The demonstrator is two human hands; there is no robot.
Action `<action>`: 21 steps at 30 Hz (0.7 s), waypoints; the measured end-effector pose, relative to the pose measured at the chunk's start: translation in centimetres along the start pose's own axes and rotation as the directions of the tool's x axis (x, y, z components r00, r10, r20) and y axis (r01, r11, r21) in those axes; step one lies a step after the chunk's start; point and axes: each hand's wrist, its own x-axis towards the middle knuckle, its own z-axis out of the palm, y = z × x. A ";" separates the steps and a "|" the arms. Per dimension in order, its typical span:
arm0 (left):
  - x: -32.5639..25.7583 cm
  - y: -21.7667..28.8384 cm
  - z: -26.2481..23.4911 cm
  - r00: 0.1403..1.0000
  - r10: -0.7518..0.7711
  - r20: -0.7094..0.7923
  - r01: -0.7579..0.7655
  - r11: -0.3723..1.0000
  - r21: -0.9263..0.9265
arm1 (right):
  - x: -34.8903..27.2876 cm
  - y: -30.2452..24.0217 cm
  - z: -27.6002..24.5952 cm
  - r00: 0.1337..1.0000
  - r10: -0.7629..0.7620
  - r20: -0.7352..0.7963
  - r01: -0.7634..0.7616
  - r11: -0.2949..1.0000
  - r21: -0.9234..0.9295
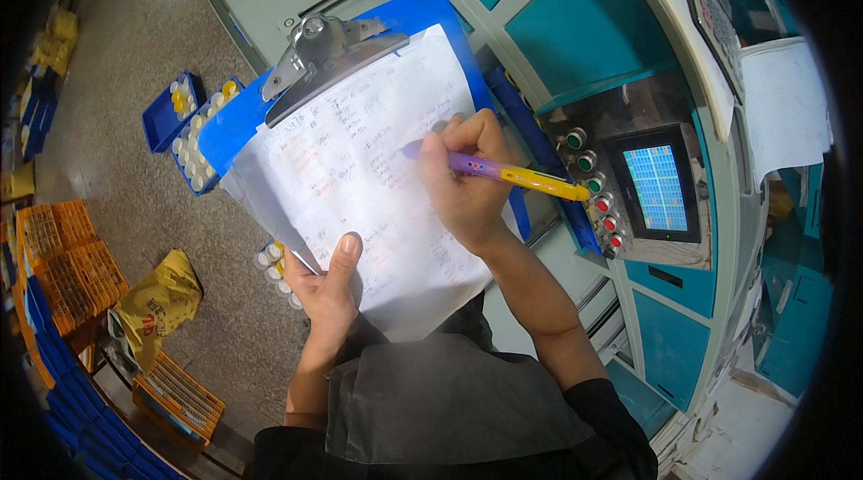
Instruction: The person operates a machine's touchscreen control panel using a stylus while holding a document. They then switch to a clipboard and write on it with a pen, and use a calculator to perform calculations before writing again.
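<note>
A blue clipboard (422,11) with a metal clip (316,56) lies tilted in front of me, bearing white sheets (360,201) with handwriting in dark and red ink. My left hand (331,289) grips its lower left edge, thumb on top of the paper and fingers hidden beneath. Between thumb and fingers of my right hand (469,179) is a purple and yellow pen (517,176). The pen's purple end points left at the middle of the page, close to or touching it; the exact contact is hard to tell.
At right stands a teal and grey machine with a lit screen (656,185) and a column of green and red buttons (598,183). On the floor at left are blue bins (162,125) of white and yellow round pieces, orange crates (72,255) and a yellow bag (162,305).
</note>
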 end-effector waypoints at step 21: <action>1.5 2.5 -1.5 0.998 -0.064 0.002 0.064 0.997 0.046 | 16.4 -5.3 -28.5 0.823 -0.483 -0.298 0.043 0.576 -0.816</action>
